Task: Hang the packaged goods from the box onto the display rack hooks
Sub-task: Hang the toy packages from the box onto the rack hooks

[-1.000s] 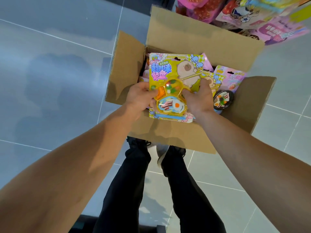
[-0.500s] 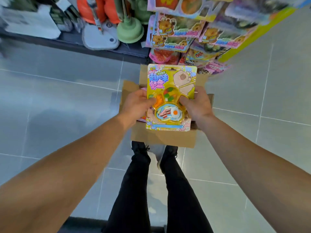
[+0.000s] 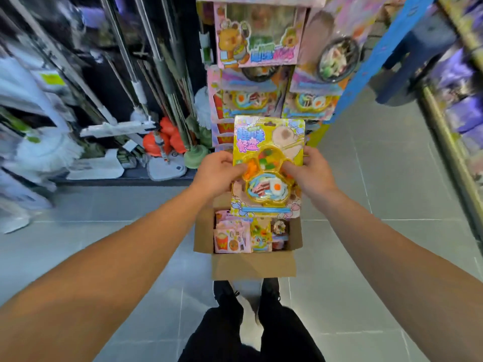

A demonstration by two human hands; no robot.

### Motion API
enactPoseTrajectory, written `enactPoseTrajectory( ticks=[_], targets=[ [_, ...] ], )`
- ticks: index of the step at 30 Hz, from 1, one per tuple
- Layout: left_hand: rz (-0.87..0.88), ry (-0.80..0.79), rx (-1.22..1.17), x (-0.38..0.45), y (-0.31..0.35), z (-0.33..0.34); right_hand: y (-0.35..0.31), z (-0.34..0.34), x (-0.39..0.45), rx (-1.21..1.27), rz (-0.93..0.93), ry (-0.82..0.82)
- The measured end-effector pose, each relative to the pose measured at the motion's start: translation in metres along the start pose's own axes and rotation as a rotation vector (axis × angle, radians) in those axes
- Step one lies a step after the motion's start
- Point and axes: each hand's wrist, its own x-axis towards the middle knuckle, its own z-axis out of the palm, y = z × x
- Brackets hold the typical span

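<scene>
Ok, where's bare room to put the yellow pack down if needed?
Bare grey floor tiles right of the open cardboard box, and left of it toward the mops. Crowded: the box interior and the display rack. Both hands hold the yellow blister pack.

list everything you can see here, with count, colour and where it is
toy pack: 1, yellow card, held up above the box
cardboard box: 1, brown, open on the floor by the feet
packs in box: several, pink and yellow
hung packs: several, mostly pink, on the rack ahead
mops and brooms: many, white, orange and green, shelf at left
floor: grey tiles
left hand: 1, grips the pack's left edge
right hand: 1, grips its right edge
legs: 2, black trousers, bottom centre
</scene>
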Motion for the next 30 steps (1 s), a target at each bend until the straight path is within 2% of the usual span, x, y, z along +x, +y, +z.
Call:
enactPoseTrajectory(
  ticks=[6,19,24,30],
  targets=[
    [0.178,-0.007,0.032,-0.013,0.064,0.003,-0.053,-0.039,-0.019,0.022,-0.136,0.089],
    [0.300,0.031,0.072,-0.007,0.154,0.051,-0.101,-0.126,0.005,0.052,-0.283,0.095],
    [0.325,0.093,0.087,0.011,0.189,0.080,-0.116,-0.162,0.033,0.032,-0.354,0.102],
    [0.321,0.253,0.118,0.045,0.212,0.116,-0.130,-0.195,0.080,-0.022,-0.473,0.114]
  ],
)
